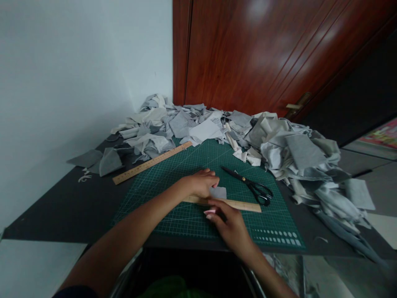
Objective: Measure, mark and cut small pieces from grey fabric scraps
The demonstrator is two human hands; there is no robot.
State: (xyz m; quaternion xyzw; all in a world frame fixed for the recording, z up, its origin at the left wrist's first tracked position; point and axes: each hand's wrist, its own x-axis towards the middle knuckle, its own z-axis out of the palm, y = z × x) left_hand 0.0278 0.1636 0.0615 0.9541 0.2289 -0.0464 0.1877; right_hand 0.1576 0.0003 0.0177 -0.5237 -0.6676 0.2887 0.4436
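My left hand point(202, 183) lies over a wooden ruler point(243, 205) and a small grey piece of cloth point(219, 192), pressing down on them with its fingers stretched forward. Some of the ruler and cloth is hidden beneath it. My right hand point(231, 225) is closed on a small pink flat piece that looks like tailor's chalk point(210, 212), just on the near side of the ruler. All of this rests on a green cutting mat point(182, 221) with a printed grid. Black-handled scissors point(246, 182) lie to the right of my left hand, blades partly hidden by nothing and pointing away left.
A second wooden ruler point(151, 162) slants across the mat's left edge. Heaped grey and off-white cloth scraps point(182, 124) line the back of the dark table point(74, 211), with a larger pile point(305, 155) at the right. Behind stand a white wall and a brown wooden door point(235, 54).
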